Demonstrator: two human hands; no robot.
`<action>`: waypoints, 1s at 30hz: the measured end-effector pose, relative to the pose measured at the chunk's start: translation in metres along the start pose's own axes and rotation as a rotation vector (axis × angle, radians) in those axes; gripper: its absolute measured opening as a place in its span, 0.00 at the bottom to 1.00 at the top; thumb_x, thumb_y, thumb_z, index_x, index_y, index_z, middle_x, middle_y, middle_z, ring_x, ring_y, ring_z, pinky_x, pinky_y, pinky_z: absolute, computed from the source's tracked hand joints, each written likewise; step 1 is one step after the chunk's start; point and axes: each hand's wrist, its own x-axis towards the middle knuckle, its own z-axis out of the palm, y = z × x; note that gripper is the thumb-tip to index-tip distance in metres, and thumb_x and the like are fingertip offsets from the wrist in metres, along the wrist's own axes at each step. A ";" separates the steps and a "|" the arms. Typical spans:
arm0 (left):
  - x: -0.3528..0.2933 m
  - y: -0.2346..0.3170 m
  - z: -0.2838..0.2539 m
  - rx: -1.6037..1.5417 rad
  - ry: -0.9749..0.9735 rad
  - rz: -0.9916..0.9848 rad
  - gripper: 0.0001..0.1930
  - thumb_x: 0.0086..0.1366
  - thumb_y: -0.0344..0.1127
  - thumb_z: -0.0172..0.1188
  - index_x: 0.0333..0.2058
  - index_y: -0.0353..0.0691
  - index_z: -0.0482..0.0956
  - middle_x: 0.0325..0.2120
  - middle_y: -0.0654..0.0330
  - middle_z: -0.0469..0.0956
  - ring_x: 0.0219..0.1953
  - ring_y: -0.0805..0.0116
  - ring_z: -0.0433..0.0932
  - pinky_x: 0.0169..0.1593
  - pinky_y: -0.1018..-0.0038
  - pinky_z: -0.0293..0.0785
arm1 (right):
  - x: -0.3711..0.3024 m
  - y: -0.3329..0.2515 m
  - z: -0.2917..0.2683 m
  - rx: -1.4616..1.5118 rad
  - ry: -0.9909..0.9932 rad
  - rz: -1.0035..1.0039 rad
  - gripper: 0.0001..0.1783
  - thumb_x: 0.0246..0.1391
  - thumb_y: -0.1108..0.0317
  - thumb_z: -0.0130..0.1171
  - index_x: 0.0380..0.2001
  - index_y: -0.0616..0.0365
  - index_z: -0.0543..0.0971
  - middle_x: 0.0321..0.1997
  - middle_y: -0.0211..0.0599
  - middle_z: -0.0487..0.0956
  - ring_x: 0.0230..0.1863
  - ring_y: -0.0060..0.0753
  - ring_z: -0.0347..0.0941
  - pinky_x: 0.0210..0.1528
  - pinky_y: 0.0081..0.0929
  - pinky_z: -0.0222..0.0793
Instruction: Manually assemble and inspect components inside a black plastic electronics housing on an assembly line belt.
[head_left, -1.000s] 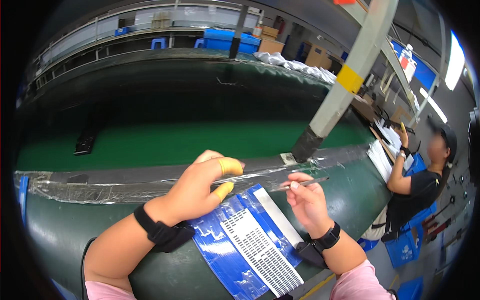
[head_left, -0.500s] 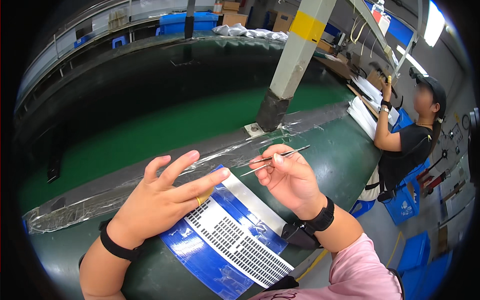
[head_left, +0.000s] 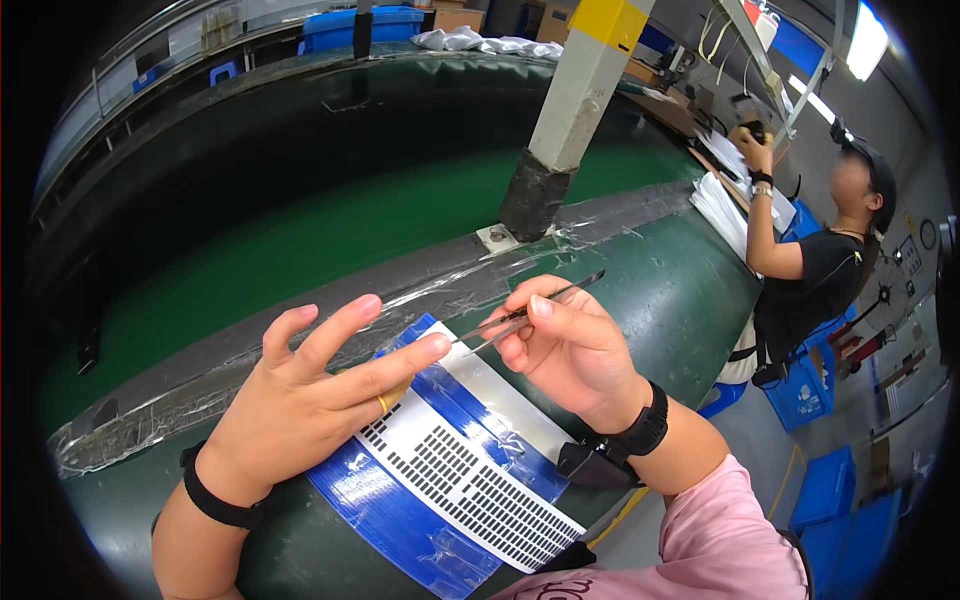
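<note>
In my right hand [head_left: 570, 350] is a pair of metal tweezers [head_left: 510, 322], pinched between thumb and fingers. Its tips point left and lie beside the index fingertip of my left hand [head_left: 300, 390]. That hand has its fingers stretched and spread, with the thumb hidden beneath; whether anything tiny sits at the fingertip I cannot tell. Under both hands lies a blue board [head_left: 375, 500] with clear tape on it. A white sheet of small black rectangular stickers [head_left: 470, 485] runs across the board, and a pale blank strip [head_left: 500, 395] lies along its far side.
Dark green worktable [head_left: 660, 270] around the board, with a taped grey ledge [head_left: 300, 320] beyond. A grey and yellow post [head_left: 570, 120] rises from the ledge. At right a person in black [head_left: 820, 250] stands near white sheets [head_left: 722, 225] and blue crates [head_left: 825, 490].
The tweezers' tips have come closer to my left index fingertip, and their two legs look nearer together. The whole view has shifted slightly. The person at right has lowered a hand.
</note>
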 end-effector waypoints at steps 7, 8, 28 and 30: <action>0.000 0.000 0.000 -0.020 0.014 0.005 0.08 0.48 0.35 0.56 0.29 0.55 0.79 0.49 0.80 0.65 0.58 0.65 0.49 0.57 0.66 0.44 | 0.001 0.001 -0.004 0.039 -0.056 0.013 0.08 0.52 0.71 0.47 0.33 0.63 0.72 0.35 0.51 0.75 0.34 0.33 0.73 0.36 0.22 0.69; 0.001 0.000 0.000 -0.020 0.014 0.004 0.08 0.48 0.35 0.56 0.29 0.55 0.79 0.49 0.80 0.65 0.58 0.65 0.49 0.57 0.66 0.44 | 0.001 0.001 -0.004 0.043 -0.058 0.012 0.08 0.52 0.71 0.47 0.32 0.63 0.72 0.35 0.51 0.75 0.35 0.33 0.73 0.36 0.22 0.69; 0.003 -0.003 -0.013 -0.317 -0.172 -0.001 0.12 0.46 0.29 0.55 0.33 0.50 0.77 0.51 0.76 0.64 0.54 0.64 0.57 0.50 0.60 0.53 | 0.004 0.007 -0.008 0.077 -0.055 0.072 0.07 0.50 0.70 0.50 0.29 0.62 0.74 0.32 0.46 0.76 0.27 0.29 0.70 0.30 0.21 0.66; 0.003 -0.004 -0.014 -0.340 -0.176 0.001 0.13 0.45 0.29 0.56 0.33 0.50 0.77 0.51 0.77 0.64 0.54 0.65 0.57 0.50 0.60 0.53 | 0.004 0.007 -0.008 0.088 -0.077 0.076 0.07 0.50 0.70 0.50 0.29 0.63 0.74 0.33 0.47 0.76 0.27 0.29 0.70 0.30 0.21 0.66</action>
